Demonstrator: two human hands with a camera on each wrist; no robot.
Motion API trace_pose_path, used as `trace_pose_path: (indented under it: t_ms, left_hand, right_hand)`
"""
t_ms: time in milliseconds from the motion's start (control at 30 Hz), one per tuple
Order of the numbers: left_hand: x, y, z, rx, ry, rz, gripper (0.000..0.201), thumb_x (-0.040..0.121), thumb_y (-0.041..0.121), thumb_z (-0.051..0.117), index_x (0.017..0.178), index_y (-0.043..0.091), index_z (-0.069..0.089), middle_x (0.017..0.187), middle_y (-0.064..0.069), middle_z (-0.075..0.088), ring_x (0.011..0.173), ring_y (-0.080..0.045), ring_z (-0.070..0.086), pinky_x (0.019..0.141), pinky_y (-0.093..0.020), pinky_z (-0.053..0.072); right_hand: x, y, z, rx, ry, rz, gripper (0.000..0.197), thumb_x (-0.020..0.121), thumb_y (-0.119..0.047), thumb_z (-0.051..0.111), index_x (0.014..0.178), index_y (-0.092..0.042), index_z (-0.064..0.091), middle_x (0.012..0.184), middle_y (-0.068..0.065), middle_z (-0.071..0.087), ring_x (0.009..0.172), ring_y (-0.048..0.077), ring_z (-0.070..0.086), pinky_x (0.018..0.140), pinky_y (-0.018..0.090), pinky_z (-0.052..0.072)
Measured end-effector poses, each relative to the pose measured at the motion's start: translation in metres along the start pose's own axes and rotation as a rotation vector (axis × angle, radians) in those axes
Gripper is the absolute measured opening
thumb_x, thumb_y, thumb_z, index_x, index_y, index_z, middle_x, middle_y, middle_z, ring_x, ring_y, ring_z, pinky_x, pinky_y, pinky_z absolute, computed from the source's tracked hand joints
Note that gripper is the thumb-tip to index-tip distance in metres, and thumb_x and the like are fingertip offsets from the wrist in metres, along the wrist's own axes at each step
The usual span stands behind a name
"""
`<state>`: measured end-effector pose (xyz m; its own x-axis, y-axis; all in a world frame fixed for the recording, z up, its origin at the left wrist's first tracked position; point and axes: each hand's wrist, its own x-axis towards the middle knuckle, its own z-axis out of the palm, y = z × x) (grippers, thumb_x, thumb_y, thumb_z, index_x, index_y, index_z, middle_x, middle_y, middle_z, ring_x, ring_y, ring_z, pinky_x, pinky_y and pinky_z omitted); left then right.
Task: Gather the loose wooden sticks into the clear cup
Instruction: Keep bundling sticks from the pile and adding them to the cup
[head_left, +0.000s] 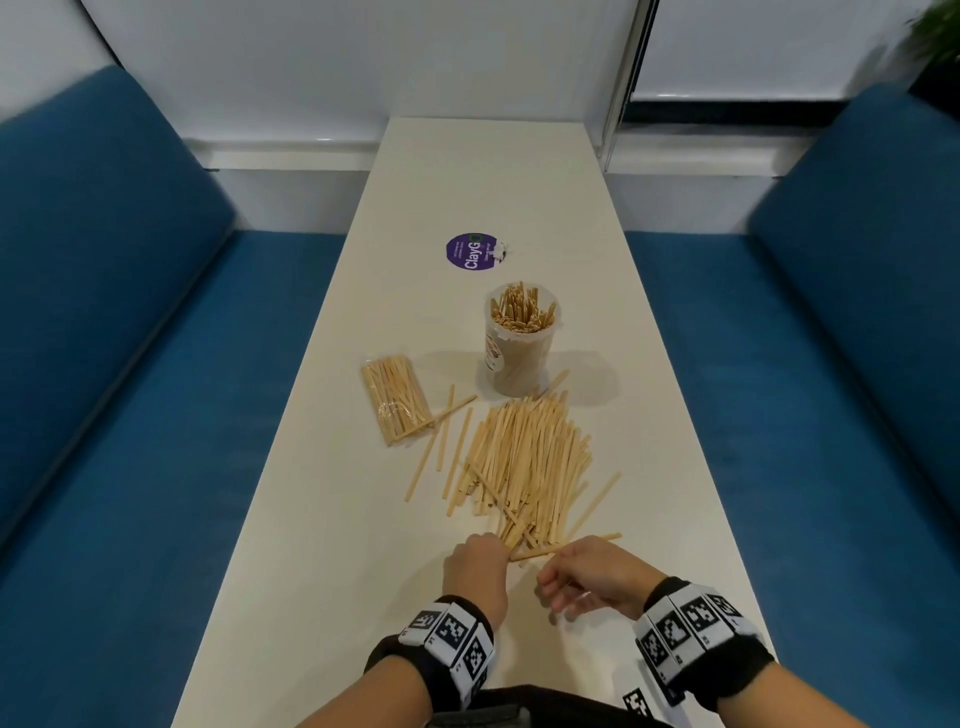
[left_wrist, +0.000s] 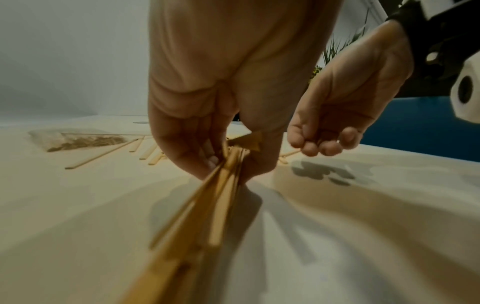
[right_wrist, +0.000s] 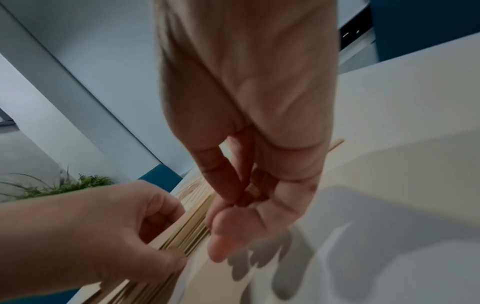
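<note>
A clear cup (head_left: 521, 345) stands mid-table, packed with upright wooden sticks. A big pile of loose sticks (head_left: 527, 460) lies in front of it, with a few strays to its left. At the pile's near end my left hand (head_left: 475, 564) grips a bundle of sticks (left_wrist: 223, 191), fingers curled round them. Just to the right, my right hand (head_left: 569, 577) pinches a single stick (head_left: 540, 551) between thumb and fingers (right_wrist: 228, 185). In the right wrist view the left hand (right_wrist: 116, 226) holds the bundle (right_wrist: 187, 226) close to the right fingertips.
A clear bag of sticks (head_left: 396, 397) lies left of the cup. A round purple label (head_left: 471, 252) sits farther back on the long white table (head_left: 311, 571). Blue benches (head_left: 130, 415) run along both sides. A plant (right_wrist: 64, 184) shows in the background.
</note>
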<state>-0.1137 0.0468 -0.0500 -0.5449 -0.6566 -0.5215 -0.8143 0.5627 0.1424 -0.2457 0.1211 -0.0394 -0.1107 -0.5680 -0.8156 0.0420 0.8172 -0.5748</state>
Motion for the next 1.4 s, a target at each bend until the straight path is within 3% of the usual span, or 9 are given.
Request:
trace_pose_path:
  t_ms: [200, 433, 567, 700, 767, 900, 1000, 1267, 1400]
  left_hand:
    - [0.004, -0.003, 0.001, 0.072, -0.001, 0.008, 0.026, 0.091, 0.006, 0.048, 0.117, 0.005, 0.047, 0.122, -0.013, 0.053, 0.113, -0.028, 0.054, 0.093, -0.034, 0.045]
    - [0.005, -0.009, 0.005, 0.119, -0.003, 0.012, 0.031, 0.091, 0.005, 0.045, 0.121, 0.003, 0.043, 0.125, -0.014, 0.048, 0.115, -0.03, 0.051, 0.094, -0.035, 0.043]
    - [0.002, -0.009, 0.011, 0.125, 0.073, -0.018, 0.031, 0.088, 0.003, 0.05, 0.118, 0.002, 0.044, 0.122, -0.013, 0.046, 0.111, -0.027, 0.049, 0.086, -0.033, 0.048]
    - [0.001, -0.013, 0.014, 0.101, 0.213, 0.062, 0.048, 0.015, 0.005, 0.087, 0.054, 0.007, 0.058, 0.056, -0.009, 0.053, 0.042, -0.02, 0.051, 0.034, -0.02, 0.036]
    - [0.012, -0.021, 0.022, 0.105, 0.277, 0.108, 0.05, 0.004, 0.0, 0.083, 0.043, 0.009, 0.053, 0.043, -0.006, 0.045, 0.03, -0.018, 0.042, 0.031, -0.016, 0.026]
    - [0.005, -0.026, 0.013, 0.151, 0.197, 0.11, 0.043, 0.022, 0.007, 0.087, 0.055, 0.008, 0.06, 0.052, -0.006, 0.053, 0.039, -0.019, 0.051, 0.035, -0.023, 0.038]
    - [0.0, -0.035, 0.006, 0.227, 0.075, 0.074, 0.028, 0.088, 0.002, 0.045, 0.115, 0.001, 0.047, 0.115, -0.016, 0.052, 0.103, -0.029, 0.055, 0.082, -0.036, 0.047]
    - [-0.001, -0.057, 0.007, 0.303, 0.068, 0.202, 0.038, 0.092, -0.003, 0.027, 0.128, 0.001, 0.034, 0.131, -0.016, 0.038, 0.118, -0.031, 0.041, 0.091, -0.037, 0.041]
    - [-0.01, -0.055, 0.01, 0.322, 0.052, 0.199, 0.035, 0.092, 0.0, 0.029, 0.126, 0.003, 0.036, 0.129, -0.015, 0.039, 0.116, -0.031, 0.041, 0.089, -0.039, 0.04]
  right_hand:
    - [0.0, 0.005, -0.004, -0.16, 0.167, -0.101, 0.027, 0.091, -0.003, 0.039, 0.08, -0.008, 0.063, 0.073, 0.004, 0.061, 0.056, 0.013, 0.054, 0.053, 0.023, 0.044]
    - [0.02, 0.022, -0.012, -0.933, 0.447, -0.536, 0.018, 0.094, -0.02, 0.048, 0.107, -0.015, 0.06, 0.106, 0.001, 0.055, 0.104, 0.018, 0.049, 0.087, 0.024, 0.041]
    - [0.022, 0.026, -0.013, -1.081, 0.506, -0.628, 0.009, 0.078, -0.017, 0.071, 0.08, -0.015, 0.063, 0.083, 0.0, 0.061, 0.077, 0.021, 0.059, 0.067, 0.026, 0.045]
    - [0.022, 0.033, -0.013, -1.172, 0.552, -0.628, 0.033, 0.055, -0.019, 0.088, 0.065, -0.026, 0.058, 0.063, -0.011, 0.054, 0.053, 0.01, 0.052, 0.048, 0.018, 0.04]
    - [0.019, 0.034, -0.013, -1.139, 0.57, -0.682, 0.032, 0.059, -0.016, 0.086, 0.067, -0.025, 0.057, 0.063, -0.011, 0.055, 0.054, 0.011, 0.052, 0.051, 0.019, 0.038]
    - [0.007, 0.029, -0.019, -1.029, 0.573, -0.619, 0.01, 0.093, -0.014, 0.051, 0.086, -0.021, 0.051, 0.08, -0.01, 0.05, 0.075, 0.014, 0.044, 0.071, 0.022, 0.028]
    - [-0.001, 0.028, -0.024, -0.893, 0.501, -0.553, 0.013, 0.097, -0.015, 0.038, 0.086, -0.02, 0.044, 0.083, -0.006, 0.05, 0.08, 0.019, 0.047, 0.07, 0.025, 0.034]
    - [-0.006, -0.005, -0.015, -0.43, 0.477, -0.555, 0.008, 0.097, -0.026, 0.043, 0.101, -0.02, 0.047, 0.079, -0.004, 0.051, 0.069, 0.01, 0.048, 0.066, 0.025, 0.044]
    - [0.011, -0.045, 0.011, -0.662, 0.435, -0.503, 0.031, 0.091, -0.046, 0.05, 0.081, -0.017, 0.054, 0.069, -0.005, 0.047, 0.06, 0.009, 0.046, 0.054, 0.02, 0.035]
